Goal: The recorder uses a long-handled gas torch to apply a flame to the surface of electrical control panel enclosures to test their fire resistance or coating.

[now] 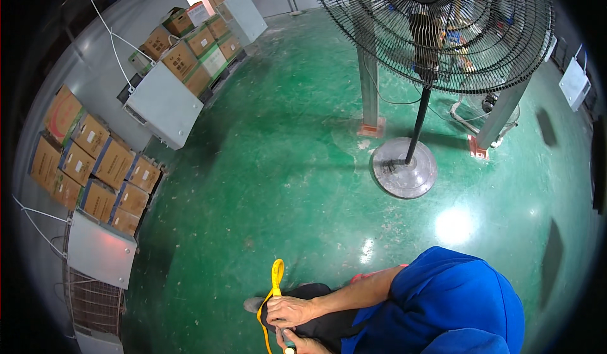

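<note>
Reaching in from the blue-sleeved arm at the lower right, my right hand point(289, 311) is closed around a yellow cord point(277, 272). The cord rises above the fingers in a narrow loop, and one strand hangs down beside the hand. Just below, my left hand point(305, 345) is partly cut off by the lower edge. Its fingers are closed on a short dark green rod-like piece point(289, 341) with a pale, bright end; its kind is unclear. The two hands are close together, over my dark-trousered leg point(313, 292).
A large black pedestal fan point(412, 129) stands ahead on a round base. Behind it are metal posts point(369, 88) bolted to the green floor point(272, 183). Stacked cartons point(114, 161) and grey wall boxes point(165, 106) line the left side. Something red lies beside my arm.
</note>
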Demonstrator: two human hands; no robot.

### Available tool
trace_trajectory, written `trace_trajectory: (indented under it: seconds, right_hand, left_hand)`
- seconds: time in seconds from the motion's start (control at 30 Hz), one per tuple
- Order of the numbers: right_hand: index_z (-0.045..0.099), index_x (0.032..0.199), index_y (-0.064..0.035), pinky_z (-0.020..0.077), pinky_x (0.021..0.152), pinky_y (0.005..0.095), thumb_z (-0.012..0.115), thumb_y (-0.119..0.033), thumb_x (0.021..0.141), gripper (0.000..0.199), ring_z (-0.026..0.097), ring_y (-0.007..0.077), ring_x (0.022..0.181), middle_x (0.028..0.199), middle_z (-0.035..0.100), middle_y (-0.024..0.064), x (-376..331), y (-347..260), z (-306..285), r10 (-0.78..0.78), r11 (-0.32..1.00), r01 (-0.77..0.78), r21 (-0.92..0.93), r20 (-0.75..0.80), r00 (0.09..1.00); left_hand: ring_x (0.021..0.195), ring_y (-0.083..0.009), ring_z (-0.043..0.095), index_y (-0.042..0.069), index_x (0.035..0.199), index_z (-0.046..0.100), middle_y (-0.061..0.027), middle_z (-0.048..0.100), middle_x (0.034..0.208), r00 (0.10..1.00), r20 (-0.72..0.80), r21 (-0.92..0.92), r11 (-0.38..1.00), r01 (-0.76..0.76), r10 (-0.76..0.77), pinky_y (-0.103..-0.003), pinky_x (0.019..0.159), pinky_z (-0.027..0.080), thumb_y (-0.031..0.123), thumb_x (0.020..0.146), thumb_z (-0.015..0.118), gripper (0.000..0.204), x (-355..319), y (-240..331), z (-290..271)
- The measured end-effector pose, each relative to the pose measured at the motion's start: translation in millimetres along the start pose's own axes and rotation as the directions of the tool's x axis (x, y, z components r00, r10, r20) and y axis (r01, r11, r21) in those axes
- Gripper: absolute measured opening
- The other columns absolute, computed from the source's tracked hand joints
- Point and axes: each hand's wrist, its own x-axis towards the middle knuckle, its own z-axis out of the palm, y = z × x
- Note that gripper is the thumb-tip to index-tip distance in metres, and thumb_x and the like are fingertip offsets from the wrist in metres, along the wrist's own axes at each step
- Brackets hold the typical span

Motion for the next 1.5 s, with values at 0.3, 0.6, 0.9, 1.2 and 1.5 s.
trace_trajectory:
  seconds: [0.3,0.6,0.9,1.2,1.5]
  right_hand:
    - [0.064,0.084,-0.0055,0.0463,0.08,0.0418,0.07,-0.017,0.091,0.015,0.057,0.029,0.084,0.081,0.06,0.0093,1.6,1.1,-1.1,0.011,1.0,-0.01,-0.014,0.005,1.0]
    - [0.065,0.085,-0.0054,0.0465,0.082,0.0413,0.07,-0.016,0.09,0.013,0.059,0.0284,0.087,0.082,0.061,0.0088,2.9,-1.5,0.9,0.025,1.0,-0.025,0.004,0.025,0.999]
    - [0.062,0.085,-0.0039,0.0467,0.081,0.0423,0.071,-0.014,0.091,0.015,0.058,0.0297,0.084,0.083,0.06,0.0103,2.8,-0.1,3.9,-0.005,1.0,0.004,0.008,0.037,0.999]
    - [0.064,0.083,-0.0051,0.046,0.08,0.0422,0.069,-0.017,0.091,0.015,0.057,0.0293,0.085,0.081,0.061,0.0094,2.5,1.3,6.2,0.006,0.999,-0.007,0.035,0.004,1.0]
    - [0.064,0.083,-0.005,0.0463,0.081,0.0422,0.07,-0.017,0.091,0.015,0.057,0.0294,0.086,0.082,0.061,0.0094,4.1,-0.2,2.7,0.007,1.0,-0.007,0.027,0.005,1.0]
  left_hand:
    - [0.081,-0.0209,0.064,-0.005,0.103,0.074,-0.0129,0.073,0.093,1.0,0.001,-0.083,0.996,0.023,-0.023,-0.035,0.073,0.055,0.019,0.095,0.078,0.026,9.2,-10.7,0.0]
    - [0.084,-0.0215,0.065,-0.006,0.106,0.073,-0.0144,0.074,0.097,0.999,-0.014,-0.119,0.992,0.036,-0.037,-0.036,0.078,0.057,0.017,0.095,0.078,0.026,5.2,-11.3,0.1]
    - [0.084,-0.0213,0.065,-0.007,0.106,0.073,-0.0139,0.074,0.096,1.0,-0.018,-0.107,0.994,0.022,-0.024,-0.036,0.077,0.056,0.016,0.095,0.078,0.026,4.0,-11.3,-0.9]
    - [0.083,-0.0212,0.065,-0.007,0.106,0.073,-0.0136,0.074,0.096,1.0,-0.013,-0.107,0.994,-0.007,0.006,-0.035,0.076,0.056,0.017,0.096,0.077,0.026,4.5,-8.4,2.1]
    - [0.082,-0.021,0.065,-0.007,0.106,0.074,-0.0134,0.074,0.096,1.0,-0.007,-0.101,0.994,-0.031,0.03,-0.035,0.074,0.055,0.017,0.096,0.077,0.026,5.3,-4.4,5.6]
